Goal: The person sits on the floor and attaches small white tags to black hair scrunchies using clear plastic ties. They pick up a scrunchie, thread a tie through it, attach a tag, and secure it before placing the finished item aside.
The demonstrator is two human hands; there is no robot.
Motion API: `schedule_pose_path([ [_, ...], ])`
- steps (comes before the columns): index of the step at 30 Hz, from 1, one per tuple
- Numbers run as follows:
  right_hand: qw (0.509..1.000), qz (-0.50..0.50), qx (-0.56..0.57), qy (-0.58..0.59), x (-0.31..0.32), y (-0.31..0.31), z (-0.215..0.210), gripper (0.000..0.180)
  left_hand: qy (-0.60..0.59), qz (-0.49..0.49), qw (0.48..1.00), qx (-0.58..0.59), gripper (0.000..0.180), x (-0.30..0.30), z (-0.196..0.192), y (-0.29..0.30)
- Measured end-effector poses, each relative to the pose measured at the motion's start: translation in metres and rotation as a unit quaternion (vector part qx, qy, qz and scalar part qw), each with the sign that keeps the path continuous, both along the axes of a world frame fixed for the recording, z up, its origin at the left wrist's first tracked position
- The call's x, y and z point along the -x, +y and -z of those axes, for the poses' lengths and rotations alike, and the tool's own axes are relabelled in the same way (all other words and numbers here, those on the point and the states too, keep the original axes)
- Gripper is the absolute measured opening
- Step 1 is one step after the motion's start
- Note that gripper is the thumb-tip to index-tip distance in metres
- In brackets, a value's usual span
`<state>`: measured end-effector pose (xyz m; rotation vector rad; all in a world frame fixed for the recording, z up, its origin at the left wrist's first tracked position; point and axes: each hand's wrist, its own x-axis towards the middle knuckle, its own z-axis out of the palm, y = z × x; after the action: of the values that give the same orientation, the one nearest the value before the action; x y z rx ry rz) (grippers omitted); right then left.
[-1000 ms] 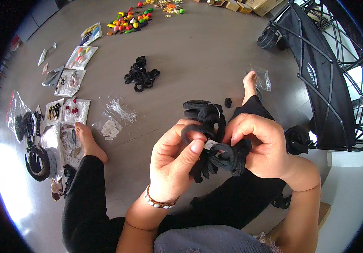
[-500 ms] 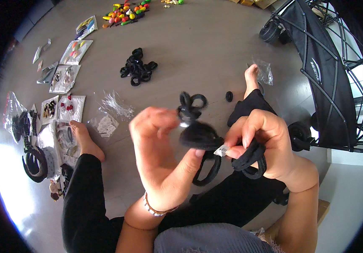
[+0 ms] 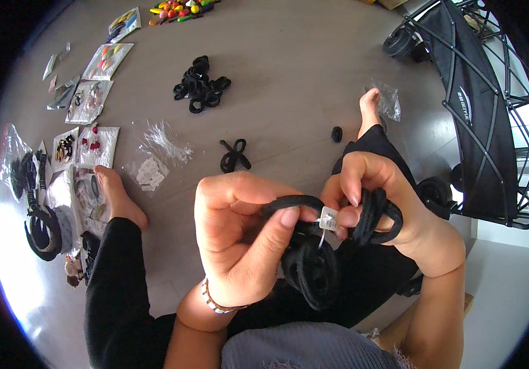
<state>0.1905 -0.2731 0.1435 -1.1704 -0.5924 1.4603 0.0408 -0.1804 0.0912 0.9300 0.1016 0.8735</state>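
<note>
Both forearms angled up and inward, hands nearly meeting above the floor (image 3: 264,67), between the legs (image 3: 120,277). Left hand (image 3: 233,237) curled, thumb and forefinger pinched on a bunch of black hair ties (image 3: 310,270), part hanging below. Right hand (image 3: 393,194) half closed, thumb and fingertips at the white tag (image 3: 328,218), more ties (image 3: 372,215) held against it. Loose ties (image 3: 235,155) and a heap (image 3: 201,86) lie well in from the floor's right edge, where a black cart (image 3: 479,111) stands.

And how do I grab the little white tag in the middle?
Probably pinch the white tag by its right edge, coming from the right hand's side: it's small and flat, that edge faces those fingers, and black bands crowd its left.
</note>
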Motion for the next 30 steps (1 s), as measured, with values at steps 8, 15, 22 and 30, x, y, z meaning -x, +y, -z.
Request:
schedule_pose_path([
  [8,0.997,0.028,-0.055,0.036,-0.001,0.004,0.018,0.019,0.112,0.010,0.982,-0.154,0.022,0.000,0.006,0.017],
  [15,0.957,0.019,-0.063,-0.283,0.002,0.006,0.015,0.014,0.224,-0.086,0.931,-0.277,0.013,0.003,-0.002,0.018],
  [22,0.797,-0.051,-0.159,-0.580,0.009,0.004,-0.011,0.023,0.187,-0.137,0.907,-0.352,0.020,0.004,-0.003,0.015],
  [30,0.800,-0.051,-0.205,-0.561,0.011,0.003,-0.010,0.030,0.172,-0.127,0.908,-0.360,0.021,0.007,-0.005,0.017],
])
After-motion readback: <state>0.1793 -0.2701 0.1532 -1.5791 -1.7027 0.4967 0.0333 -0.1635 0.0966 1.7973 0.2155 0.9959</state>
